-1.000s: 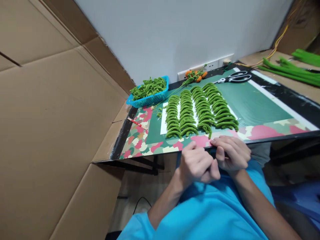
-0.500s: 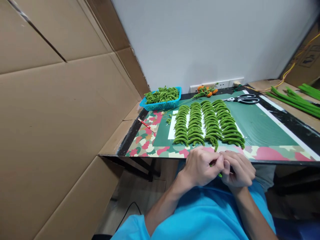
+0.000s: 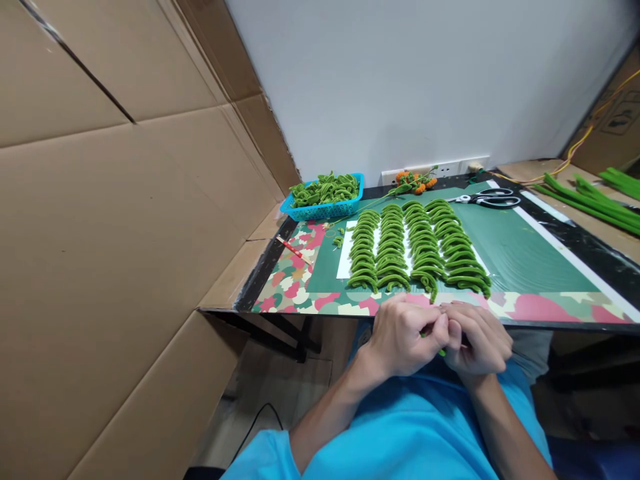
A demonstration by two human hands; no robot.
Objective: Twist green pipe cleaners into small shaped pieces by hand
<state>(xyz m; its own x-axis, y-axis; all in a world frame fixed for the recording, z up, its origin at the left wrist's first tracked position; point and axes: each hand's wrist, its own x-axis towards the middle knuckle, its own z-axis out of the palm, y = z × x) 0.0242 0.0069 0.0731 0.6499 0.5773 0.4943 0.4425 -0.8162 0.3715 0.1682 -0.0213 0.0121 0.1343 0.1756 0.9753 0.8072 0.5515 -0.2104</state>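
My left hand and my right hand meet at the table's front edge, fingertips pinched together. Between them they grip a green pipe cleaner; only small bits of it show, the rest being hidden by the fingers. Just beyond my hands, curved green pipe-cleaner pieces lie in several columns on a white sheet. One piece at the near end of a column hangs down towards my knuckles.
A blue basket heaped with curled green pieces stands back left. Orange flowers and black-handled scissors lie at the back. Long green pipe cleaners rest at far right. A red-and-white stick lies left. Cardboard walls the left side.
Almost nothing differs. Both hands stay pinched together in the same place, and the view has shifted very slightly.
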